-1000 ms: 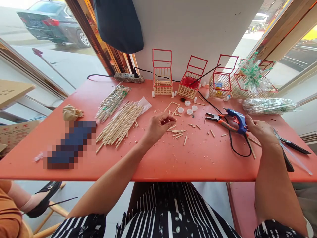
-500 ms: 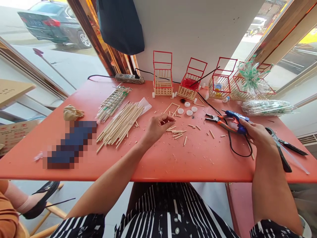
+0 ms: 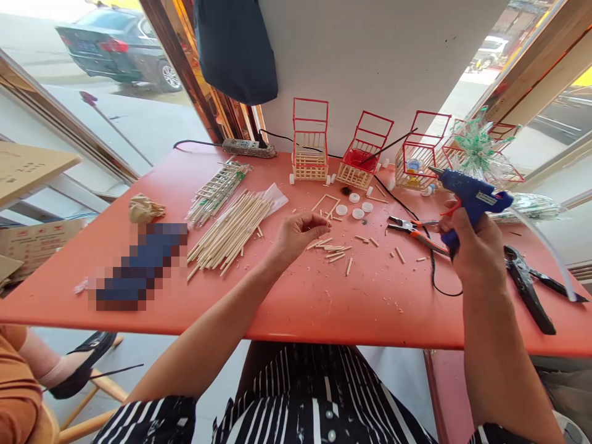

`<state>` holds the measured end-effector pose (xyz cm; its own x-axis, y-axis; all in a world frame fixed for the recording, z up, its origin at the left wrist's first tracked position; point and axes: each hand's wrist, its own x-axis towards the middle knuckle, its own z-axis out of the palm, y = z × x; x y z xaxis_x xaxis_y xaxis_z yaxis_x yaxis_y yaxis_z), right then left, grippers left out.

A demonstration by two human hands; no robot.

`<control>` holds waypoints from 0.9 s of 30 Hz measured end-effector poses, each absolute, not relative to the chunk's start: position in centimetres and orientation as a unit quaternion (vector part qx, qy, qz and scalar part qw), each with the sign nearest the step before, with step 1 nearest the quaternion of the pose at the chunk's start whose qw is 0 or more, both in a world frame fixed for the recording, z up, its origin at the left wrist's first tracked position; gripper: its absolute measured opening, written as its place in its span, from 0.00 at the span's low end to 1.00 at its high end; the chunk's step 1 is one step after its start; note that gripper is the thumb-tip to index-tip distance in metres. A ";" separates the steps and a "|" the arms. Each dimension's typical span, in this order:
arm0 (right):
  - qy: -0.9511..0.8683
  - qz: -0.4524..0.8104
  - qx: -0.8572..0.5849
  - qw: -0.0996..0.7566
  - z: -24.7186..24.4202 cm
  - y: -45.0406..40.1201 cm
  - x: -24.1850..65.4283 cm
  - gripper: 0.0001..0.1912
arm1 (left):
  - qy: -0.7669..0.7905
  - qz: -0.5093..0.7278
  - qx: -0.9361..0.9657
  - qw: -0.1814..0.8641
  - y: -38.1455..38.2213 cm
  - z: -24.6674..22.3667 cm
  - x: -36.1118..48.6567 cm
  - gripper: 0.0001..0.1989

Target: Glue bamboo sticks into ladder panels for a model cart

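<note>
My right hand (image 3: 478,246) grips the handle of a blue glue gun (image 3: 476,194), raised above the table with its nozzle toward the left and a clear glue stick trailing behind. My left hand (image 3: 298,237) is closed in a pinch over the table; what its fingertips hold, if anything, is too small to make out. Just beyond it lies a small frame of wooden sticks (image 3: 326,198). Short cut stick pieces (image 3: 337,251) are scattered beside the fingers. Orange-handled pliers (image 3: 416,233) lie left of my right hand.
Small stick carts with red handles (image 3: 311,139) stand along the back. White bottle caps (image 3: 357,213) lie mid-table. To the left are a bundle of long sticks (image 3: 231,231) and a power strip (image 3: 250,148). Black-handled cutters (image 3: 530,290) lie at right; a cord loops near the pliers.
My right hand has lifted the glue gun off the table and turned it more upright. My left hand keeps its pinch in nearly the same place. The view has shifted slightly.
</note>
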<state>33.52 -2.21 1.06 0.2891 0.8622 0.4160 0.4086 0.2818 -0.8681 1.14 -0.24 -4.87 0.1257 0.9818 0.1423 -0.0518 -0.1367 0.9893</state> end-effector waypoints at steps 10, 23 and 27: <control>-0.661 0.147 -0.598 0.429 -2.0 -3.3 26.4 0.20 | 0.428 0.535 0.483 0.545 0.2 -4.9 0.8 0.23; -0.715 0.149 -0.557 0.395 -3.6 -4.7 26.0 0.18 | 0.434 0.531 0.474 0.552 -0.1 -4.7 1.2 0.25; -0.716 0.183 -0.553 0.385 -3.4 -4.9 25.8 0.17 | 0.427 0.541 0.467 0.553 0.0 -4.9 1.3 0.23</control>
<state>25.77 -4.90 -3.44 -0.0934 0.9324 0.3491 0.6513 0.3224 -0.6869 1.35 -0.03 -4.88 0.0483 0.9983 0.0324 -0.2000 -0.0222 0.9796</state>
